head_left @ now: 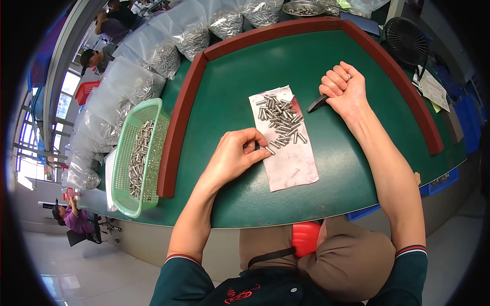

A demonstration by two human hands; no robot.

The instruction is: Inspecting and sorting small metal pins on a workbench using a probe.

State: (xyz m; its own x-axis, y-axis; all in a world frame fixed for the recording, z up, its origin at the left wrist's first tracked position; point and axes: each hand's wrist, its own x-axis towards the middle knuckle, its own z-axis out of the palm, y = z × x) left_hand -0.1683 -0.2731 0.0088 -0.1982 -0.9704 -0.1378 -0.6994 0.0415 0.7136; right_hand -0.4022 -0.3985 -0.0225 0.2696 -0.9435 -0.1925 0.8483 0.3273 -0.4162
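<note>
A heap of small metal pins (278,115) lies on a stained, pale cloth (291,171) in the middle of the green table. At the cloth's left edge, my left hand (237,153) pinches one metal pin (269,150) between thumb and forefinger, just below the heap. My right hand (344,89) is closed in a fist around a dark-handled tool (317,104), right of the cloth and raised over the table. The tool's dark end points toward the heap; the rest of it is hidden in my fingers, so its kind cannot be told.
A light green plastic basket (159,176) of pins stands at the left, outside the red-brown raised border (184,107). Clear bags of metal pins (191,38) line the far left. A black fan (406,41) and papers (433,91) are at the right. Other people work in the background.
</note>
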